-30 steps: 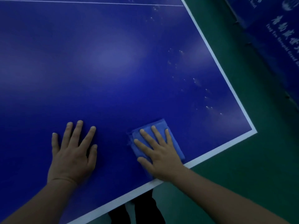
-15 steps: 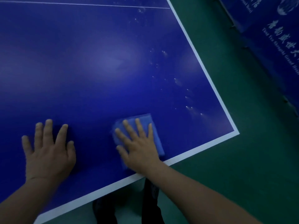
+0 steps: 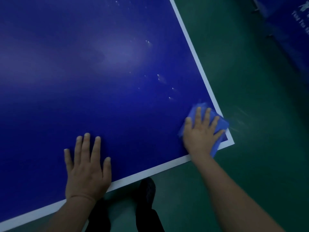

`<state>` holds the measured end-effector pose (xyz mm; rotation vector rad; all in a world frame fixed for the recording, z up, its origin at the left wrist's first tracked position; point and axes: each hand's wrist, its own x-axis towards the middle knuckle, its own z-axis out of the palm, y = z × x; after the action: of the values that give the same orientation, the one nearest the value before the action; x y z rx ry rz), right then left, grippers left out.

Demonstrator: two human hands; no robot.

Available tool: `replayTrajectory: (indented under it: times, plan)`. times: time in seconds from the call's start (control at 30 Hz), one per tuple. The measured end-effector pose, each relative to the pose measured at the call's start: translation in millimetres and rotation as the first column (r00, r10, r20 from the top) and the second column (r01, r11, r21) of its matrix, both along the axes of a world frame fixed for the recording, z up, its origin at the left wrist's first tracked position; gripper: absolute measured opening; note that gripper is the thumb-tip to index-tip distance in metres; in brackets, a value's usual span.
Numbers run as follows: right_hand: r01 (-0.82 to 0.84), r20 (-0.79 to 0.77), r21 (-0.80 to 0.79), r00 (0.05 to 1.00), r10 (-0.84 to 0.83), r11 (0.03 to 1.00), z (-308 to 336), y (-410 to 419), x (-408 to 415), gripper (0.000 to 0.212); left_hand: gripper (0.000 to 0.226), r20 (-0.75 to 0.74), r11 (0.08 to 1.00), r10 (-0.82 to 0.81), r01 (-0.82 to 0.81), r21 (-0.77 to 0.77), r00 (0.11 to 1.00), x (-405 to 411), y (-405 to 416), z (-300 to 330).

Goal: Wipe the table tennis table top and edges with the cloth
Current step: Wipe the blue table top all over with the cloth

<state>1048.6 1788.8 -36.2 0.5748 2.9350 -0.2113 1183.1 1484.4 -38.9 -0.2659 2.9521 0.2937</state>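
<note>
The dark blue table tennis table (image 3: pixel 103 77) fills most of the view, with a white line along its near and right edges. A folded blue cloth (image 3: pixel 220 127) lies at the table's near right corner. My right hand (image 3: pixel 201 132) presses flat on the cloth with fingers spread and straight. My left hand (image 3: pixel 87 166) rests flat on the bare table top near the front edge, fingers straight, holding nothing. Several pale specks (image 3: pixel 161 78) dot the surface beyond the cloth.
Green floor (image 3: pixel 250 164) surrounds the table on the right and front. A blue barrier (image 3: pixel 294 34) with white lettering stands at the far right. My dark shoes (image 3: pixel 147 193) show below the table's front edge.
My right hand has slid the cloth to the right, from beside my left hand to the table's near right corner. My left hand stays flat on the table.
</note>
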Motion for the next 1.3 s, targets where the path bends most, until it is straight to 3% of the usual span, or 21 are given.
replayTrajectory:
  times: [0.07,0.13,0.2,0.23,0.37,0.43,0.57,0.67,0.8,0.9,1.17,1.3]
  plan:
    - [-0.285,-0.077,-0.004,0.956,0.284,0.959,-0.8,-43.9,30.0,0.061,0.071,-0.004,1.000,0.004,-0.004,-0.001,1.000,-1.9,0.2,-0.2]
    - [-0.700,-0.096,-0.007,0.711,0.696,0.714,-3.1,-62.8,66.4,0.061,0.070,0.002,1.000,0.027,-0.027,0.012,1.000,-2.6,-0.5,-1.2]
    - [-0.849,-0.083,0.009,0.525,0.847,0.528,-6.0,-31.8,67.9,0.061,0.070,0.004,0.999,0.035,-0.035,0.014,0.999,-3.1,0.5,-1.2]
    - [-0.844,-0.090,0.032,0.532,0.842,0.536,-7.6,-6.6,55.4,0.060,0.070,0.002,0.999,0.036,-0.036,0.014,0.999,-3.4,0.9,-1.4]
    - [-0.542,0.016,0.069,0.840,0.542,0.838,-3.4,84.7,-6.6,0.065,0.070,-0.011,0.999,0.034,-0.033,0.019,0.999,-4.8,2.1,-0.9]
    - [-0.425,0.006,0.073,0.905,0.425,0.902,-3.0,86.6,1.0,0.065,0.070,-0.022,0.999,0.033,-0.033,0.019,0.999,-4.1,2.8,-0.7]
    - [-0.536,0.030,0.071,0.844,0.536,0.841,-3.2,70.4,42.7,0.065,0.070,-0.042,0.999,0.039,-0.039,0.004,0.998,-3.8,4.6,-2.5]
    - [-0.634,0.092,0.011,0.771,0.630,0.774,1.7,77.8,-6.9,0.067,0.069,-0.043,1.000,0.023,-0.023,0.005,0.999,-4.9,4.5,-4.1]
    - [-0.515,0.043,0.012,0.857,0.514,0.857,4.1,72.7,-116.5,0.067,0.070,-0.044,1.000,0.028,-0.028,-0.003,0.999,-4.3,5.0,-6.4]
    - [-0.467,0.036,-0.011,0.884,0.467,0.884,3.6,71.7,-147.0,0.066,0.070,-0.031,0.999,0.036,-0.036,0.002,0.999,-5.4,4.7,-5.7]
    - [-0.526,0.051,0.001,0.849,0.526,0.850,3.3,116.6,41.2,0.066,0.070,-0.048,0.999,0.032,-0.031,0.020,0.998,-5.1,3.9,-4.6]
    - [-0.444,0.091,0.009,0.893,0.441,0.896,5.0,110.8,17.0,0.068,0.070,-0.057,0.999,0.027,-0.025,0.023,0.998,-5.3,4.8,-2.5]
